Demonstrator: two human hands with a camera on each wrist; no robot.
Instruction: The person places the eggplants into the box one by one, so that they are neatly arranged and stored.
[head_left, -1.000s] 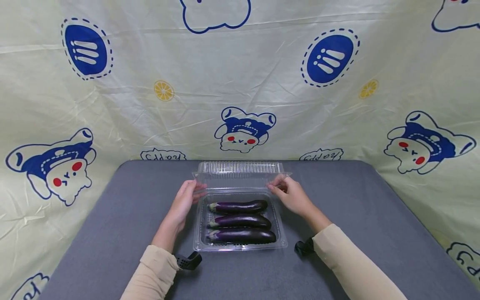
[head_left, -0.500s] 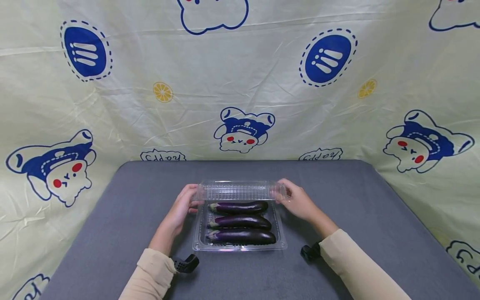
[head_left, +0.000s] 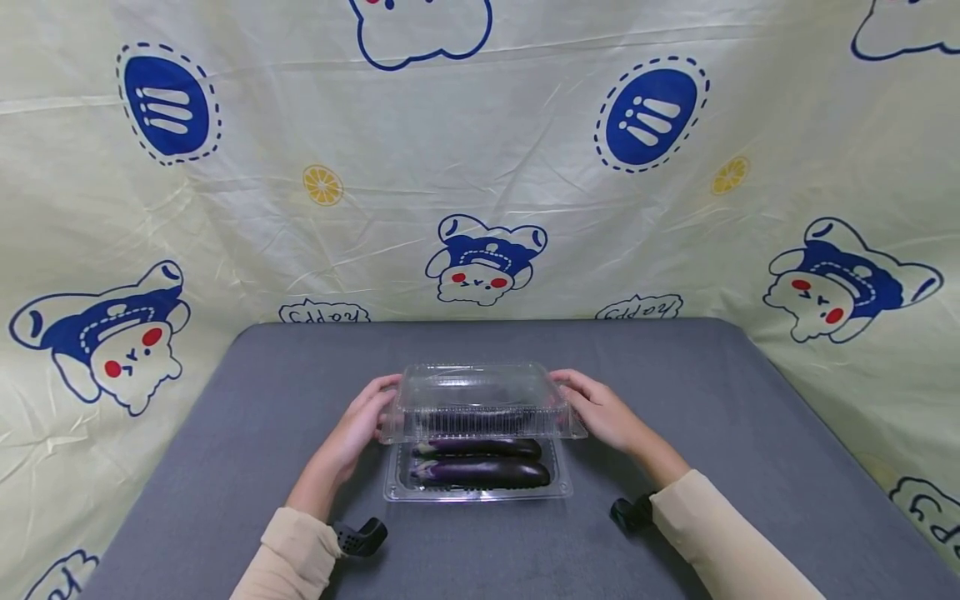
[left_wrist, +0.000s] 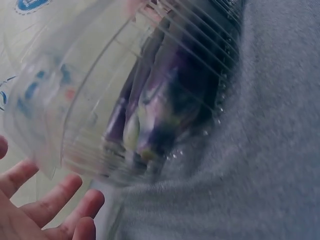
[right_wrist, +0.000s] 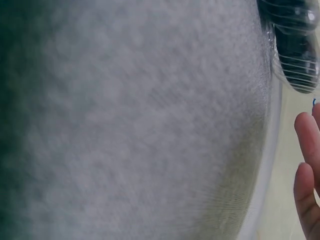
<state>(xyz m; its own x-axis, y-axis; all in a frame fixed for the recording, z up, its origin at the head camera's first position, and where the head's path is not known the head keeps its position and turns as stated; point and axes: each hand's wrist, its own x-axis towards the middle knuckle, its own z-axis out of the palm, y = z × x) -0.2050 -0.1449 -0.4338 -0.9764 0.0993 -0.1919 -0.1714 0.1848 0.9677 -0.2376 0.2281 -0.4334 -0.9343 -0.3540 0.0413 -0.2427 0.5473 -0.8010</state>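
A clear plastic clamshell container (head_left: 558,485) sits on the grey table with its hinged lid (head_left: 476,387) tilted partway down over it. Inside lie eggplants: the front eggplant (head_left: 483,473) and the middle eggplant (head_left: 480,448) show plainly, while the far one is a dark shape behind the lid's ribbed wall. At the lid's left end, my left hand (head_left: 360,425) touches its edge with spread fingers (left_wrist: 60,197). My right hand (head_left: 603,410) is at the lid's right end, its fingers (right_wrist: 306,135) extended; the right wrist view cuts off most of that hand.
The grey table (head_left: 480,550) extends around the container on all sides. Behind it hangs a pale curtain (head_left: 405,167) printed with cartoon figures. Black wrist bands (head_left: 360,537) are on both forearms.
The lid has swung from standing up behind the container forward and down, covering the far eggplant. Both hands went along with its ends, and the right hand's pinch on the edge has loosened.
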